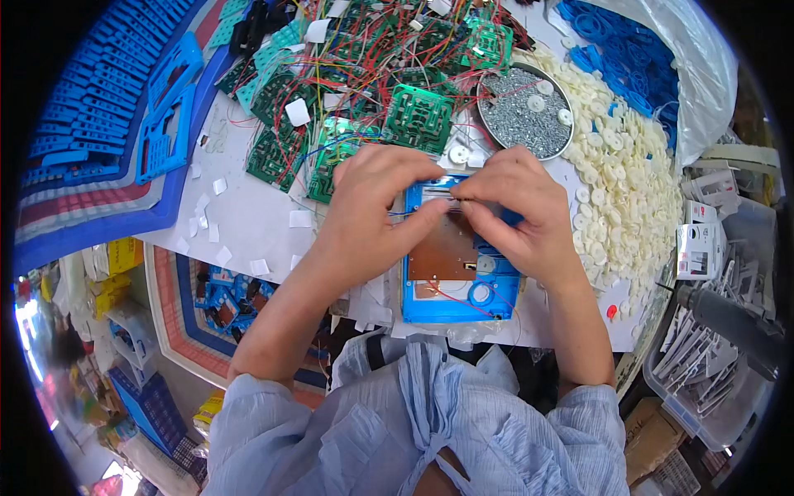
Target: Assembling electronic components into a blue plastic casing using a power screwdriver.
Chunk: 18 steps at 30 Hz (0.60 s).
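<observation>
In front of me lies a blue plastic housing (447, 312) with a brown circuit board (437, 255) set in it. Thin red wires loop over its near end, beside a round ring. My left hand (372, 198) rests over the far left side of the housing, index finger and thumb bent in toward each other. My right hand (525, 211) comes in from the other side, its thumb and index finger pinched near the board's far edge. The fingertips of both hands nearly meet there. Whatever small part they grip is too hidden to name.
Wired green circuit boards (418, 120) pile up beyond the hands. A round tray of small metal screws (525, 112) stands at the far right, beside heaped cream discs (616, 182). Blue housings (165, 124) fill a bin at left. A power screwdriver (728, 318) hangs at right.
</observation>
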Motion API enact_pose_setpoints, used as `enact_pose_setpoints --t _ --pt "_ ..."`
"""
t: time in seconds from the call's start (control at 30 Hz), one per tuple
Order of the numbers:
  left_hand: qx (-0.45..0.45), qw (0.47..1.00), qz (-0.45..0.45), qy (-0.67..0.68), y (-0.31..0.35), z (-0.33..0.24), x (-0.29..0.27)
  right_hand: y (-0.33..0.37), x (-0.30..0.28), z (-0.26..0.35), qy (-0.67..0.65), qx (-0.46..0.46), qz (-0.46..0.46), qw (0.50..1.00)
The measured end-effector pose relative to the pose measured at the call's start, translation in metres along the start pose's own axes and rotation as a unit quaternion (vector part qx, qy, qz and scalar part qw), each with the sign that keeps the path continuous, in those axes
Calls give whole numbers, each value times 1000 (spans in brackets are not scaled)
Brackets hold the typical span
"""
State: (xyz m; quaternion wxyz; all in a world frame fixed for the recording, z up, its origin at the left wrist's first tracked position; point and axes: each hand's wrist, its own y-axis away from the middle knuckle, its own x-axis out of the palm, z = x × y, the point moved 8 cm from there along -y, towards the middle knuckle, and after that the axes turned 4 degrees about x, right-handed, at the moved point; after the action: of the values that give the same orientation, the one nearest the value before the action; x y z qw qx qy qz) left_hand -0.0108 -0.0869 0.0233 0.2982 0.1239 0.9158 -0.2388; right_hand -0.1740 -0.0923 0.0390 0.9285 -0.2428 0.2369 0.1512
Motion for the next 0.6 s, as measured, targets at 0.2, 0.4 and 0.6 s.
enact_pose_setpoints --t 0.2,0.4,0.6 --pt "-2 996 78 46 -9 -7 19 15 -13 -5 20 -9 -23 999" --pt "-6 996 70 58 -9 -8 20 17 -11 -9 19 -2 -27 999" --pt "71 993 -1 -90 -4 -20 15 32 -15 6 40 58 -21 997"
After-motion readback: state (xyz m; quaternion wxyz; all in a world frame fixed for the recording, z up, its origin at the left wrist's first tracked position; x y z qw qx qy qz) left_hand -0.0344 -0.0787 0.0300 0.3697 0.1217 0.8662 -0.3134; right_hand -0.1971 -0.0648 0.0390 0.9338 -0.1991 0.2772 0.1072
